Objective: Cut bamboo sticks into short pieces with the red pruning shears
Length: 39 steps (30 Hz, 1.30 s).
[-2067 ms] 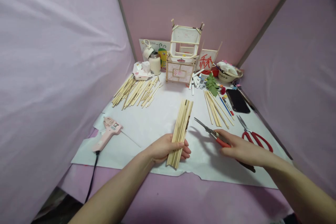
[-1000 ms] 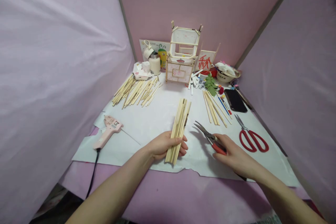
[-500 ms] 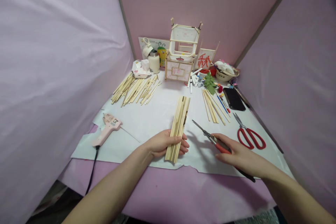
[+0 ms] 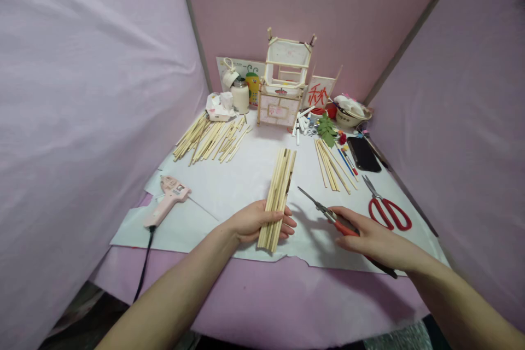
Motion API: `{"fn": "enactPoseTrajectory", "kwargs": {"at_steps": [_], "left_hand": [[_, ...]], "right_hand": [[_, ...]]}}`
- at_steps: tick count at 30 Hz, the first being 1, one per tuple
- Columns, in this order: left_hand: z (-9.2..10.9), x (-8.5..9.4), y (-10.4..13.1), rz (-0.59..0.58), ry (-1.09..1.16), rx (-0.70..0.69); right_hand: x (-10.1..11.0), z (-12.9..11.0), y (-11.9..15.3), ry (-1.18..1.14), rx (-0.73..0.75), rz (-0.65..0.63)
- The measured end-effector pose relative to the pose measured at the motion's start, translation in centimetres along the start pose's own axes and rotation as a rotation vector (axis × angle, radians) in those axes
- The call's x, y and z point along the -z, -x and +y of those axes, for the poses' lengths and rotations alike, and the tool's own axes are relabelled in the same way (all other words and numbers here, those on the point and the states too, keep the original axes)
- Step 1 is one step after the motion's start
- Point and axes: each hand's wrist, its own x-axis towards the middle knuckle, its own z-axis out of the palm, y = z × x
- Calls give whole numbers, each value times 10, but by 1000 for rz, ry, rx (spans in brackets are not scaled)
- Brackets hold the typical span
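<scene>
My left hand (image 4: 262, 221) grips a flat panel of wooden sticks (image 4: 279, 186) laid side by side, thumb across its lower part and fingers behind. Dark patches mark the panel's right edge. In my right hand (image 4: 365, 232) is a pair of long-nose pliers (image 4: 328, 213) with red and black handles; its thin tip points toward the panel, apart from it. Red-handled scissors (image 4: 388, 210) lie to the right of that hand. Farther left, a pink hot glue gun (image 4: 170, 199) rests on the white paper (image 4: 229, 186).
Loose sticks (image 4: 211, 139) lie at back left, a smaller group (image 4: 333, 167) at right. A stick-built model house (image 4: 281, 87) stands at the back. Around it are a cream jar (image 4: 240, 95), a green leaf (image 4: 327, 130), a bowl (image 4: 350, 117) and a black phone (image 4: 363, 154). Cloth walls enclose the sides.
Almost nothing differs. The whole view has shifted very slightly, and both hands keep their hold on the stick panel and the pliers.
</scene>
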Motion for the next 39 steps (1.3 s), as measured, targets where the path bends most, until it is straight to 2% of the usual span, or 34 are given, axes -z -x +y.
{"fn": "enactPoseTrajectory", "kwargs": {"at_steps": [2,6,8,11,14,18,23,29,33,39], "left_hand": [[1,-1,0,11,6,-6],[4,-3,1,49,12,-17],[5,-4,2,60,14,-15],[4,-4,1,61,16,-9],[4,-3,0,57,14,-6],[3,-1,0,58,4,-6],[3,-2,0,57,9,-6],[1,-3,0,41,25,-4],[-1,-2,0,8,27,-8],[-4,-2,0,-36,7,3]], "right_hand": [[-1,5,-3,54,14,37],[-7,27,-13,337,34,259],[-10,40,-18,468,17,327],[-14,55,-21,566,27,333],[-15,59,-21,584,46,341],[-12,51,-15,389,55,265],[-4,25,-1,112,25,86],[2,4,2,-10,39,-69],[5,-2,-4,-87,76,-144],[6,-19,-8,-205,54,-230]]}}
